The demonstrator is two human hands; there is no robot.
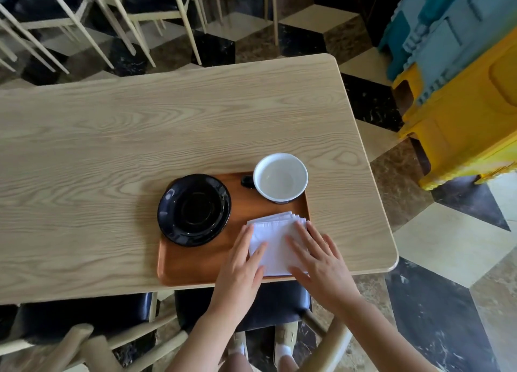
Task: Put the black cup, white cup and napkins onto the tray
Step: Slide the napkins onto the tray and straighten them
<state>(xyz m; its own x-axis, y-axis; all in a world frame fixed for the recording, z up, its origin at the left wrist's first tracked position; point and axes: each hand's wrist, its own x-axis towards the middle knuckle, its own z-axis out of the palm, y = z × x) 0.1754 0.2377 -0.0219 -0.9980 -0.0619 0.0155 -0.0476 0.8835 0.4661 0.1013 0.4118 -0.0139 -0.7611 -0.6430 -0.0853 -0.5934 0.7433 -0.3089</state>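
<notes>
A: State the grip condition of each hand.

B: Left hand (pixel 241 262): grip wide, fingers extended and flat, fingertips resting on the left portion of the napkins (pixel 275 243). Right hand (pixel 321 259): grip wide, fingers spread, palm down, pressing the right portion of the same stack. Neither hand encloses anything; both lie on top of the paper.

A: Location of the napkins?

B: On the tray (pixel 195 262), near-right corner. The stack is white and folded, with its far edges fanned slightly so that several layers show. The exact sheet count cannot be told.

A: Count the remaining items on the tray.

B: One white cup (pixel 280 178), upright, interior white, exterior dark, with a dark handle pointing left. It stands at the far-right corner, apart from the napkins. One black dish (pixel 194 210), shallow and saucer-shaped, occupies the left half of the tray, its rim overhanging the far-left corner. Whether this is the black cup seen from above cannot be told.

A: Tray count and position?

B: One tray, brown, rectangular, with rounded corners. It sits on the worktop (pixel 140 125) at the near edge, right of centre.

A: Surroundings?

B: One light wood-grain worktop. Dark-seated chairs (pixel 268 304) are pushed in below the near edge. Blue and yellow plastic crates (pixel 461 91) stand on the patterned floor at the right.
</notes>
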